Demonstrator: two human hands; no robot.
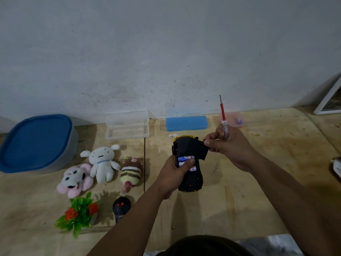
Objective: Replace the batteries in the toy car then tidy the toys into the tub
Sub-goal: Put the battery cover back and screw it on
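Gripping toy car [190,174] w/ left hand [170,174]; right hand [227,145] pinches battery cover [195,149] + screwdriver [223,119].

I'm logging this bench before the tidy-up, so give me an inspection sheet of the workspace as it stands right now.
Surface: plywood floor, stained, seam visible.
Job's things: toy car upside down, batteries seated; cover off; tub lidded.
Clutter: three plush toys, plastic plant, black remote, clear case open, blue case, pink box, screws.
Hands: left hand grips car; right hand pinches cover, holds screwdriver.
Cables: nothing seen.
Surroundings: grey wall, picture frame leaning.
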